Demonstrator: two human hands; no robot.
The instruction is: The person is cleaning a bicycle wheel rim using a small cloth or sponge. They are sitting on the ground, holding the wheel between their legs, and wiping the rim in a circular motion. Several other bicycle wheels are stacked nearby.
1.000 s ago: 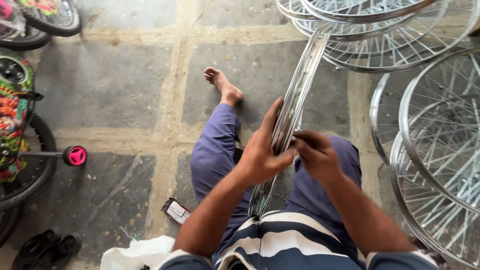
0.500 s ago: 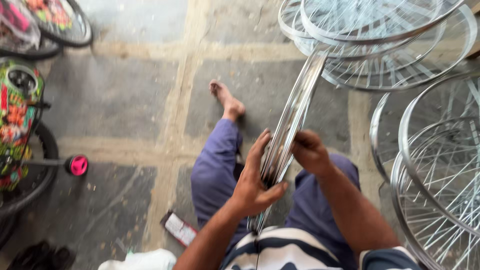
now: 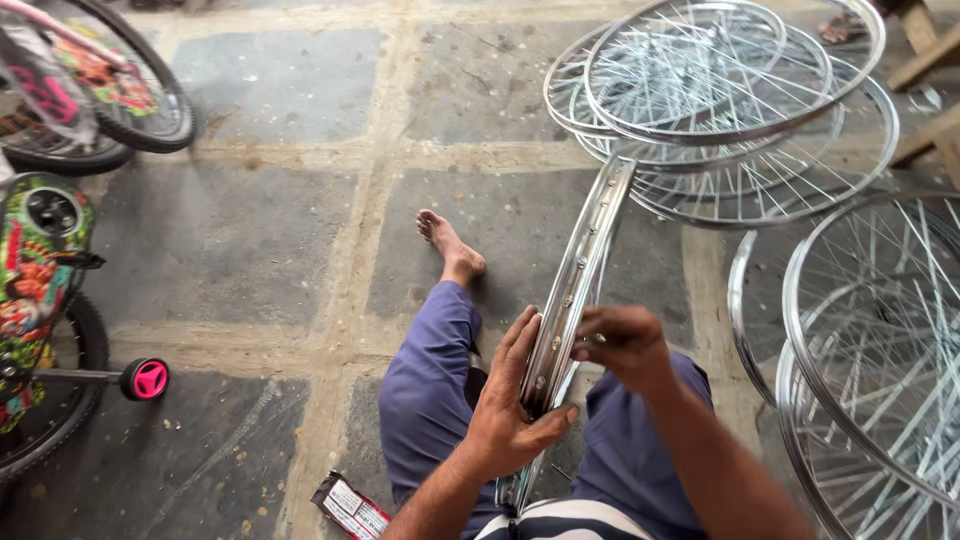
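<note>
1. At the left edge of the stone floor [image 3: 250,230] stands a small children's bicycle [image 3: 40,270] with bright printed panels, its pink training wheel [image 3: 148,379] resting on the slabs; a second tyre [image 3: 120,90] shows in the top left corner.
2. A small printed packet [image 3: 348,506] lies on the floor at the bottom edge, just beside the person's left leg.
3. The person sits on the floor in blue trousers [image 3: 430,400], the bare left foot [image 3: 450,245] stretched out on a slab.
4. The left hand [image 3: 515,405] is closed around a bare metal wheel rim [image 3: 580,270], thumb on its inner face, fingers spread up along the outer side.
5. The rim stands on edge between the knees, tilted away toward the top of the floor.
6. The right hand [image 3: 620,345] touches the rim's right side, fingertips pinched together at a spoke hole; whether they grip anything small I cannot tell.
7. Finished spoked wheels [image 3: 720,90] lie stacked at the top right, and more spoked wheels [image 3: 870,350] stand along the right edge.
</note>
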